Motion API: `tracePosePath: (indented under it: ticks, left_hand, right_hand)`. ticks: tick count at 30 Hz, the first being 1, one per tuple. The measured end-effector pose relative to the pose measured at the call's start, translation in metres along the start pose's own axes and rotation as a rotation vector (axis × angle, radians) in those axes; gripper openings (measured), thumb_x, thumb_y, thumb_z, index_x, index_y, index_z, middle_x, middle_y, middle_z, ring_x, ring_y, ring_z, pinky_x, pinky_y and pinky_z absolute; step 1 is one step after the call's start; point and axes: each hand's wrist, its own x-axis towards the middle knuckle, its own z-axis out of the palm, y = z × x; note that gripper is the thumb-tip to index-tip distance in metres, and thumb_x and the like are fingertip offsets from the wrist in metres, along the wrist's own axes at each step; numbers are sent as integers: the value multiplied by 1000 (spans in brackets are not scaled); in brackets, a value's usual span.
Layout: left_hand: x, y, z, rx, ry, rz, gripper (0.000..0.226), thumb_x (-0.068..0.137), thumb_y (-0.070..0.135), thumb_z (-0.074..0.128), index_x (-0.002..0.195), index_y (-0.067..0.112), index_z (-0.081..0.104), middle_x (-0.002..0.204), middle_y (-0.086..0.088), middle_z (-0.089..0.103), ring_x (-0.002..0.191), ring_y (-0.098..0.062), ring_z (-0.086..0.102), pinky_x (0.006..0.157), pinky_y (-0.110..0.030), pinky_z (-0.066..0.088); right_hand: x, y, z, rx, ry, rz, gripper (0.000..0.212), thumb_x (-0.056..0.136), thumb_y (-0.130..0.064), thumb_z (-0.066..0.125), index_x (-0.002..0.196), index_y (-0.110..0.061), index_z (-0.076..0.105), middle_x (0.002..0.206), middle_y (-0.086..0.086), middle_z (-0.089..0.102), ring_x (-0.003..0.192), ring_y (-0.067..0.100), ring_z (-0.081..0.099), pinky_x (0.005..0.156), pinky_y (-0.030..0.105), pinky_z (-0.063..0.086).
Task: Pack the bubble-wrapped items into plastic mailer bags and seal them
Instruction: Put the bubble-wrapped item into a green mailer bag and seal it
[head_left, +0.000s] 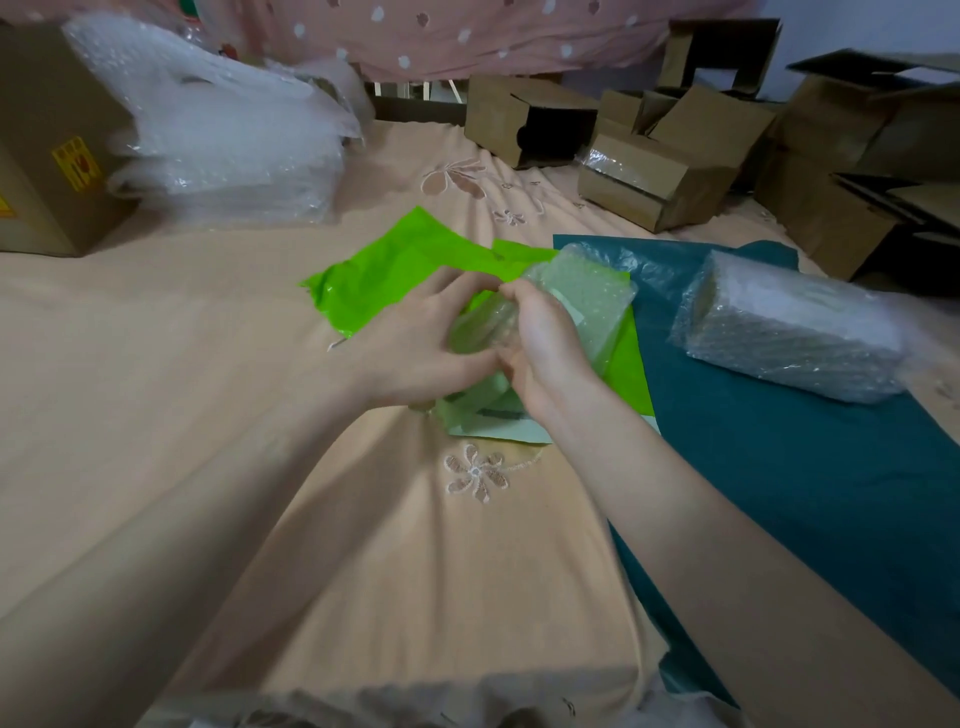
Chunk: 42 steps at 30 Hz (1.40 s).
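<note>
A bubble-wrapped item (582, 306) is held over a bright green plastic mailer bag (395, 270) that lies on the peach bedsheet. My right hand (545, 348) grips the item's near end, fingers curled round it. My left hand (421, 343) holds the wrap's left side, thumb and fingers round it. The bag's pale flap (498, 421) shows below my hands. A second, larger bubble-wrapped box (795, 327) rests to the right on a teal mailer bag (779, 467).
A pile of bubble wrap (223, 135) and a brown carton (47, 145) sit at the back left. Several cardboard boxes (649, 156) crowd the back right. Peach bedsheet (182, 364) spreads in front of me and to the left.
</note>
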Motion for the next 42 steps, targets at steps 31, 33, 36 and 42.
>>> tracePosePath:
  ticks: [31, 33, 36, 42]
  left_hand:
    - [10, -6, -6, 311, 232, -151, 35, 76, 18, 73, 101, 13, 49, 102, -7, 53, 86, -31, 52, 62, -38, 38]
    - [14, -8, -5, 359, 261, -180, 28, 76, 5, 66, 96, 11, 47, 99, -11, 52, 87, -34, 52, 59, -40, 36]
    - [20, -13, -5, 430, 303, -191, 23, 75, -5, 54, 93, 8, 48, 96, -15, 52, 89, -36, 51, 58, -40, 32]
    - [28, -26, -8, 448, 277, -246, 22, 77, -5, 57, 96, 6, 51, 101, -20, 56, 90, -42, 55, 64, -46, 40]
  right_hand:
    - [21, -11, -16, -811, -8, -250, 39, 74, -3, 62, 112, -13, 60, 100, 11, 67, 80, 21, 63, 60, 26, 47]
    - [17, -11, -16, -809, -39, -225, 46, 77, -3, 60, 121, -14, 54, 94, 6, 65, 72, 15, 58, 58, 25, 45]
    - [11, -14, -18, -846, -78, -232, 50, 78, -3, 58, 125, -18, 49, 72, -1, 54, 58, 11, 50, 54, 24, 42]
    - [1, -20, -24, -956, -193, -183, 58, 75, -3, 56, 128, -24, 43, 66, -3, 47, 49, 9, 40, 43, 17, 35]
